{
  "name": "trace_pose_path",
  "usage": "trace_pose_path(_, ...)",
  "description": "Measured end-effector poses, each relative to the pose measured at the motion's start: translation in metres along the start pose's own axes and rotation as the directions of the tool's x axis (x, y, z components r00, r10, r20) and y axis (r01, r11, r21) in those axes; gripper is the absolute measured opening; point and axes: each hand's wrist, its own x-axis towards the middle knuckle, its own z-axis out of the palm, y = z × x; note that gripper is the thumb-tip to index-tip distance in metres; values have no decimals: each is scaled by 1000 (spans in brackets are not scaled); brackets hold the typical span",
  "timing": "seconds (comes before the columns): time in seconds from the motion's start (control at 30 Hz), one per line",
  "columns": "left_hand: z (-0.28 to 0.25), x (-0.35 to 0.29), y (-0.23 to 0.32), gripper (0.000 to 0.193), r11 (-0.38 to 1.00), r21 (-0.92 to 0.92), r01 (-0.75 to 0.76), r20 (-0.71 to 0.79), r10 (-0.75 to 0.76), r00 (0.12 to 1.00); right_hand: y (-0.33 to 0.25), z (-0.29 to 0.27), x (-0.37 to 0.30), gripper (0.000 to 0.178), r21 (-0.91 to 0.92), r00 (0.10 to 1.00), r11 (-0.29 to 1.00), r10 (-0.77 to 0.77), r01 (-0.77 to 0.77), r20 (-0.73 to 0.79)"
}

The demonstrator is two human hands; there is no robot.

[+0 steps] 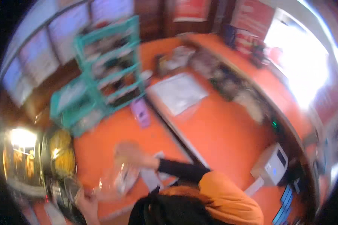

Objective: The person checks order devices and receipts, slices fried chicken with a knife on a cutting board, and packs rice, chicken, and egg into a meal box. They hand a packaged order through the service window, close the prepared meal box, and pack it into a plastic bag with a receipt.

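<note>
Motion blurs much of the head view. My left hand [87, 203] is at the lower left, fingers drawn together at the edge of something pale and see-through that I cannot make out. From the right, my right arm in a black undersleeve and orange sleeve [229, 195] reaches across the counter. Its hand [133, 156] is smeared, so its fingers cannot be read. Just below that hand lies a shiny, clear plastic-looking packet [126, 179], and pale sheets [151, 179] lie beside it. Whether the right hand touches the packet cannot be told.
Beyond my hands, a teal tiered rack [110, 71] with goods stands on the orange counter [199, 127]. A purple box [140, 112] sits before it, and a white sheet [178, 93] lies right. A lit glass case [24, 161] stands left, a white machine [272, 165] right.
</note>
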Motion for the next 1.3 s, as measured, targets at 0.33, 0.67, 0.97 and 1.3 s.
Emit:
trace_pose_path(0.33, 2, 15, 59, 30, 310, -754, 579, 507, -285, 813, 5, -15, -29, 30, 937, 926, 87, 211, -338, 314)
trace_pose_path(0.67, 11, 26, 66, 53, -156, -765, 624, 637, -325, 699, 38, 19, -33, 19, 982, 940, 134, 331, -130, 79)
trace_pose_path(0.97, 28, 54, 66, 62, -459, -457, 762, 841, 56, 538, -6, 37, -32, 26, 419, 936, 853, -199, 312, -292)
trace_pose_path(1.3, -17, 56, 116, 43, 1000, -8, -8, 723, 11, 691, 71, 124, -65, 61, 202, 985, 979, -68, 35, 156)
